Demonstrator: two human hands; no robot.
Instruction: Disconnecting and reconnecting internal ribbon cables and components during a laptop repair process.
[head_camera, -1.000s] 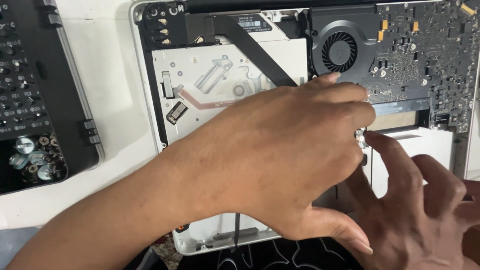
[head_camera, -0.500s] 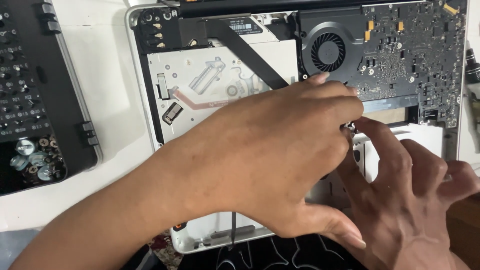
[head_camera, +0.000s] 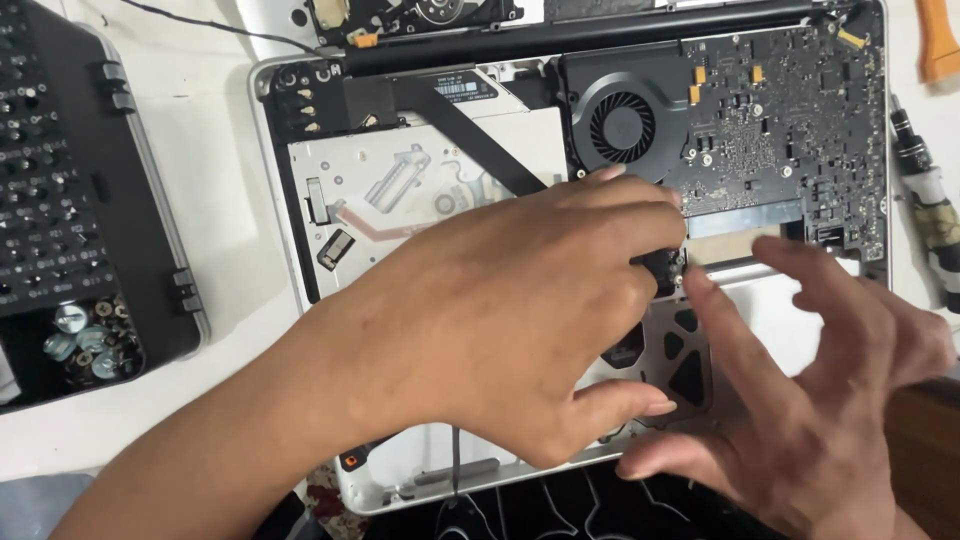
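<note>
An opened silver laptop (head_camera: 272, 200) lies bottom-up, showing its black fan (head_camera: 622, 127), dark circuit board (head_camera: 790, 130) and silver disc drive (head_camera: 400, 190). My left hand (head_camera: 520, 310) reaches across the middle from the lower left. Its bent fingertips are closed on a small black part (head_camera: 660, 265) just below the fan. My right hand (head_camera: 820, 400) comes in from the lower right with fingers spread. Its index fingertip touches beside that same part, and its thumb rests at the laptop's front edge. The hands hide the bay beneath them.
A black case of screwdriver bits (head_camera: 60, 200) lies open at the left, with several loose screws (head_camera: 85, 340) in one corner. A screwdriver (head_camera: 925, 210) and an orange pry tool (head_camera: 938, 45) lie right of the laptop. Another opened device sits at the top edge.
The view has shifted, so the laptop sits lower in frame. My right hand has spread its fingers and slid a little down and right. My left hand stays on the small part.
</note>
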